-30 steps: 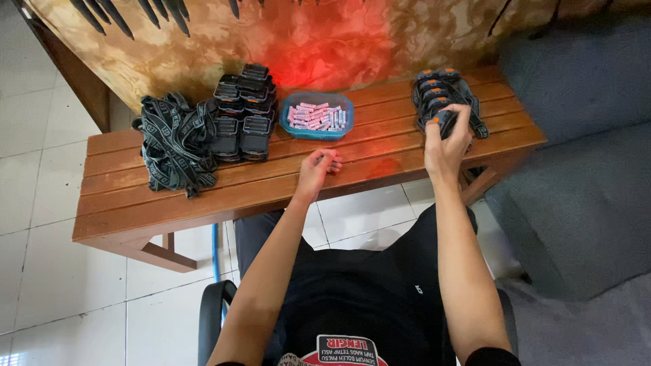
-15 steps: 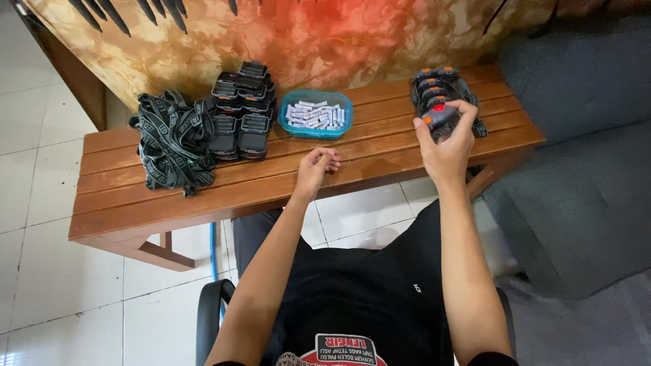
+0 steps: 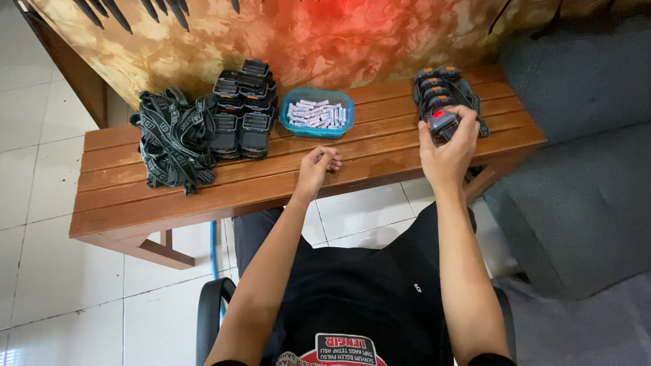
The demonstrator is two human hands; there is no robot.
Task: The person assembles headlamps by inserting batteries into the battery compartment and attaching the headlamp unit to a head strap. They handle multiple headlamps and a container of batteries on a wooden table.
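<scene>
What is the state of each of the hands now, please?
Left hand: loosely curled, resting on the wooden bench, holding nothing visible.
Right hand: closed on a small black device with a red part.
</scene>
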